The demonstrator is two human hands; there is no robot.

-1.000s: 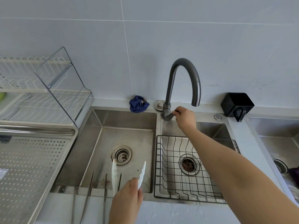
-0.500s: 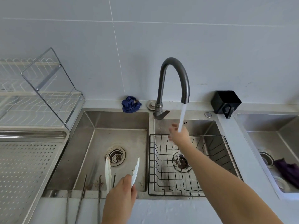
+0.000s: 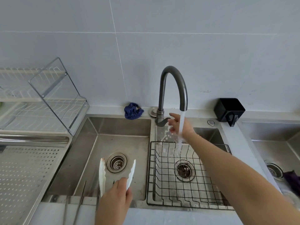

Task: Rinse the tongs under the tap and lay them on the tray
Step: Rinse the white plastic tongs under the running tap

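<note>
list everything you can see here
white plastic tongs: 1, white, over left basin
dark grey curved tap: 1, grey, between basins
perforated steel tray: 1, silver, far left
white wire dish rack: 1, white, behind tray
black wire basket: 1, black, right basin
crumpled blue cloth: 1, blue, behind left basin
black square holder: 1, black, right of tap
thin metal rods: several, silver, sink's front edge
left hand: grips tongs
right hand: fingers spread, by the stream

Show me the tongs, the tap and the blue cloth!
tongs (image 3: 102, 176), head view, on one white arm.
tap (image 3: 162, 91), head view, on the upright neck.
blue cloth (image 3: 133, 111), head view, on its crumpled middle.
</note>
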